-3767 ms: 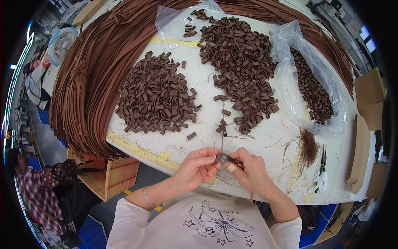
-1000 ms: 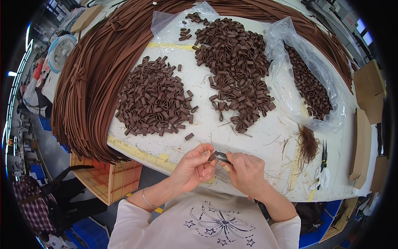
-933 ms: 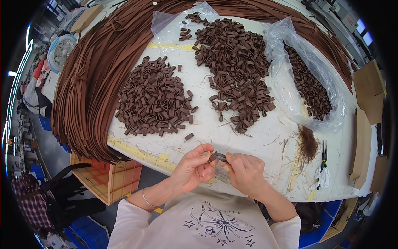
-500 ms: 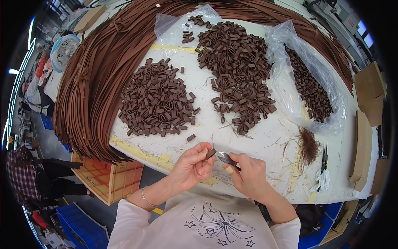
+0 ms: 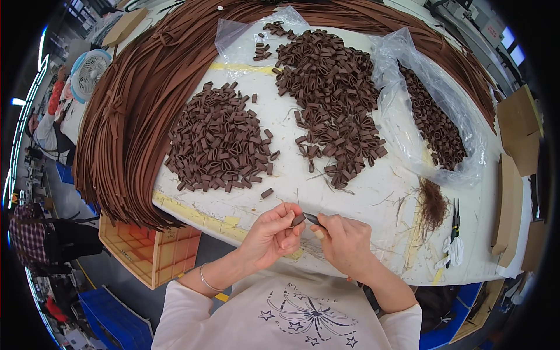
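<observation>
Near the table's front edge, my left hand [image 5: 267,232] pinches a small brown strap loop [image 5: 298,220] between thumb and fingertips. My right hand [image 5: 345,240] is closed around a pair of small dark snips [image 5: 312,219], its handles mostly hidden in the palm. The pointed tip meets the loop's right end; whether it is cutting cannot be made out. Just beyond my left hand, a single loop [image 5: 267,193] lies apart from the left pile of loops [image 5: 219,140]. A larger heap of loops [image 5: 332,87], some with loose threads, spreads over the middle of the table.
Long brown straps [image 5: 125,122] curve along the table's left and far sides. A clear plastic bag [image 5: 472,137] at right holds more loops. Near it lie a thread tuft [image 5: 433,205] and black-tipped tweezers [image 5: 455,221]. An orange crate [image 5: 149,251] stands at lower left.
The snips have come left to the loop, their blades now closer together and touching its end. My left hand keeps hold of the loop, which has turned slightly.
</observation>
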Tool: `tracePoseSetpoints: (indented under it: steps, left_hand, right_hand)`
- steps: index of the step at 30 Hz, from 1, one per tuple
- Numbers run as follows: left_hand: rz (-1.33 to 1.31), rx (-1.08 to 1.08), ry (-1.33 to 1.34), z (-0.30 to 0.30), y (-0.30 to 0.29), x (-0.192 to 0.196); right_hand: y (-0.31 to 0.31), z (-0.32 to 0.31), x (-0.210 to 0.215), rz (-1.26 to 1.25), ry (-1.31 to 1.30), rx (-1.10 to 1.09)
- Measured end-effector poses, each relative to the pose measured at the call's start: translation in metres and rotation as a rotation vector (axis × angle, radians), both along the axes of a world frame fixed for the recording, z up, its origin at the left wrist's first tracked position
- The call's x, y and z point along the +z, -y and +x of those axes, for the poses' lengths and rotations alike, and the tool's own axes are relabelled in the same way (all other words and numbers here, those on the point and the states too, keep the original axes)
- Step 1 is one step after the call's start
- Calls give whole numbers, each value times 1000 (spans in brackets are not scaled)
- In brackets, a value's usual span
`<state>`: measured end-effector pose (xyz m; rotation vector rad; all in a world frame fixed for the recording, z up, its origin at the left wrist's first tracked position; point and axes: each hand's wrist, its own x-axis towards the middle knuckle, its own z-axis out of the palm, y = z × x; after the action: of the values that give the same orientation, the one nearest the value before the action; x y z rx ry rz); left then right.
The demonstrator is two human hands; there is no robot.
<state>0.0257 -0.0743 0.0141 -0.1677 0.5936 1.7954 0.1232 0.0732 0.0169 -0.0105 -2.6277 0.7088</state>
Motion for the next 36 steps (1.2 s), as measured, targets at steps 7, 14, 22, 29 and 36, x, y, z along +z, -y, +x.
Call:
tracePoseSetpoints:
  steps: [7, 14, 22, 29, 36]
  left_hand:
    - [111, 55, 162, -8, 6, 1]
    - [28, 128, -20, -21, 10, -2]
    - [-870, 365, -2437, -80, 4, 6]
    - [-765, -73, -2846, -117, -8, -28]
    - [-574, 131, -2679, -122, -30, -20]
  right_hand:
    - [-12, 3, 12, -350, 142, -101]
    - [-13, 7, 13, -247, 212, -91]
    - [-23, 23, 13, -185, 297, -131]
    - [-21, 22, 12, -123, 324, -107]
    - [-23, 23, 8, -104, 360, -132]
